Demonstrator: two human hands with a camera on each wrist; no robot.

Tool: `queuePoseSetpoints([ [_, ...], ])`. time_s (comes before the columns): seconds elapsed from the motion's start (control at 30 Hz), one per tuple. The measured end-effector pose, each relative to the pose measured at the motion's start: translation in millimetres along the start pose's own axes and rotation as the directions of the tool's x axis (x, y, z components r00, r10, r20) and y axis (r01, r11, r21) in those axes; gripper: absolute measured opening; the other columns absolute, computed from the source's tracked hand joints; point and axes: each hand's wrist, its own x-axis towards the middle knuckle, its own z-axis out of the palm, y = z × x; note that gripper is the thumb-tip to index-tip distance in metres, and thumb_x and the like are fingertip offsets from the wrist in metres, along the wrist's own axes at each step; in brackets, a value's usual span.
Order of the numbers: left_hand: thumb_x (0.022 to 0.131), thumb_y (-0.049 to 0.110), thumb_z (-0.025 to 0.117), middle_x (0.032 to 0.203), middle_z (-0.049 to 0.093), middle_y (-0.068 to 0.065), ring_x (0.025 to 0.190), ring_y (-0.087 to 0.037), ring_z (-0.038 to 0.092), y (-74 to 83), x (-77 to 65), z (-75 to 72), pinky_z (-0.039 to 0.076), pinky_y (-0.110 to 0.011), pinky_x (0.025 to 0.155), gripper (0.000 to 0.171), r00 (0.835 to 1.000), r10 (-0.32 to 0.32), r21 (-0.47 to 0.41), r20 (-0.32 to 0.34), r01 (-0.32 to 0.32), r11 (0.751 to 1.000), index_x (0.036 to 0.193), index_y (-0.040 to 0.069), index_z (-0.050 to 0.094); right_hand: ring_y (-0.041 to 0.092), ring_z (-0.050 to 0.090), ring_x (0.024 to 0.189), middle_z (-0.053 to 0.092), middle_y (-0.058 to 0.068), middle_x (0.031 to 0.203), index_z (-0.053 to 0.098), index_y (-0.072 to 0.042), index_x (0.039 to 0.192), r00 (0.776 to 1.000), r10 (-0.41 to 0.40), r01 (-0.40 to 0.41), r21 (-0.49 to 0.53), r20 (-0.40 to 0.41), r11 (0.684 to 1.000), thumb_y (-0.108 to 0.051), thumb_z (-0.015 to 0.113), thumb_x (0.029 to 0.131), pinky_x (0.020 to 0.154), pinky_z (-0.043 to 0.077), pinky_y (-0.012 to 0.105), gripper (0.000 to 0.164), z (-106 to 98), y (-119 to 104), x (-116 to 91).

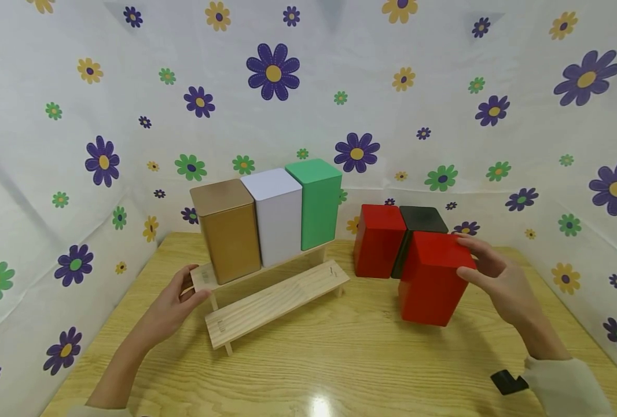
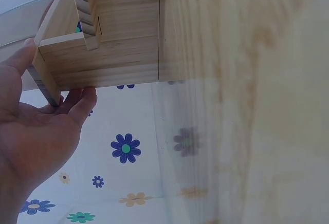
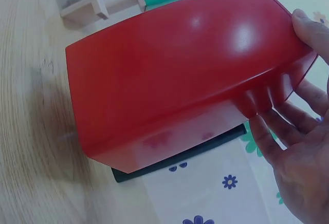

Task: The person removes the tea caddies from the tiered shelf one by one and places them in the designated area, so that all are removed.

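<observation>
In the head view, my left hand [image 1: 169, 308] grips the left end of a two-step wooden rack [image 1: 279, 301], thumb in front and fingers behind. A gold-brown box [image 1: 232, 243], a white box [image 1: 279, 223] and a green box [image 1: 321, 208] stand side by side on its upper step, while the lower step is bare. On the right, my right hand [image 1: 501, 284] holds a red box [image 1: 430, 289] near its top between thumb and fingers. That box leans slightly, its bottom close over the table. In the right wrist view, the fingers [image 3: 288, 124] lie along its side.
Behind the held box stand another red box [image 1: 378, 243] and a dark green box [image 1: 424, 217], partly hidden by it. A small black object [image 1: 507, 382] shows by the right sleeve. White flowered cloth [image 1: 308, 116] hangs around the wooden table [image 1: 308, 370].
</observation>
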Motion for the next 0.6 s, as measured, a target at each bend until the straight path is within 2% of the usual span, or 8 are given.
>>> queuePoseSetpoints([
  [0.23, 0.110, 0.021, 0.055, 0.148, 0.036, -0.032, 0.139, -0.047, 0.040, 0.7, -0.5, -0.4, 0.046, -0.011, 0.095, 0.071, 1.000, -0.002, 0.001, -0.001, 0.002, 1.000, 0.158, -0.008, 0.011, -0.003, 0.058, 0.121, 0.050, -0.014, 0.150, 0.049, -0.002, 0.151, 1.000, 0.008, -0.008, -0.007, -0.010, 1.000, 0.003, 0.061, 0.101, 0.089, 0.053, 0.014, 0.052, -4, 7, -1],
  [0.43, 0.110, 0.021, 0.055, 0.150, 0.035, -0.032, 0.140, -0.046, 0.038, 0.1, -0.1, -0.7, 0.042, -0.007, 0.095, 0.072, 1.000, -0.012, 0.012, -0.009, 0.012, 1.000, 0.158, -0.008, 0.010, -0.002, 0.060, 0.118, 0.053, -0.013, 0.147, 0.049, -0.003, 0.152, 1.000, 0.023, -0.023, -0.023, -0.006, 0.999, 0.001, 0.062, 0.101, 0.088, 0.053, 0.015, 0.052, -6, 10, 0],
  [0.6, 0.110, 0.020, 0.055, 0.150, 0.035, -0.033, 0.139, -0.047, 0.039, 1.4, -0.1, -0.3, 0.043, -0.009, 0.096, 0.071, 1.000, -0.011, 0.031, -0.010, 0.012, 0.999, 0.158, -0.009, 0.011, -0.002, 0.060, 0.119, 0.053, -0.014, 0.146, 0.049, -0.004, 0.152, 1.000, 0.027, -0.027, -0.013, 0.000, 1.000, 0.001, 0.062, 0.102, 0.090, 0.052, 0.014, 0.052, -6, 13, 2],
])
